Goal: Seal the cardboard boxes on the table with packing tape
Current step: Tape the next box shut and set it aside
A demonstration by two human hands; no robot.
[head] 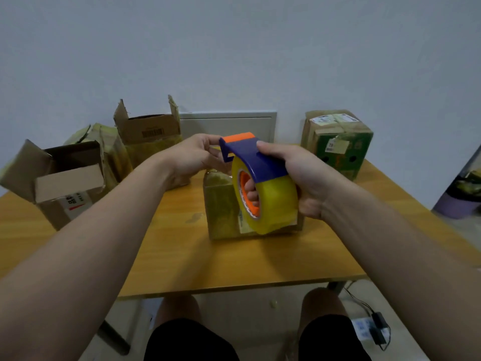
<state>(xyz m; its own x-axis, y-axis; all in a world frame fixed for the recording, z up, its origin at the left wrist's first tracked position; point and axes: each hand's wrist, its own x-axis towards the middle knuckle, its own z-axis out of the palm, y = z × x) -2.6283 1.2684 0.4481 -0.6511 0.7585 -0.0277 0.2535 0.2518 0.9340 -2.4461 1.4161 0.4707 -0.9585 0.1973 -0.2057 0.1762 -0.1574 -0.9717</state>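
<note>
The person is holding a tape dispenser [256, 162] in the air above the small box [223, 204] that is sitting near the middle of the table [260, 259]. The right hand [302, 181] is clamped on it, with fingers threaded through the orange core of the yellowish tape roll [270, 201] and the thumb pressing on the blue guard; that grip is probably there so the roll can turn while the guard stays steady. The left hand [192, 157] is pinching at the front of the dispenser, just beside its orange cutter edge [239, 138], most likely feeling for the loose end of the tape. Whether any tape is already pulled free cannot be told, since the film is clear and the fingers are covering that spot.

The small box is lying directly below the dispenser, partly hidden by it, with its top flaps looking closed and glossy with tape, so it seems set there as the one being worked on. To the left of the small box, well apart, an open box [65, 178] is tilting with its flaps up, and behind that one another open box [148, 131] is standing beside a crumpled one [104, 142]; these are apparently waiting their turn. To the right of the small box and farther back, a green-printed box [338, 142] is standing closed and already bound with tape, perhaps set aside as done.
</note>
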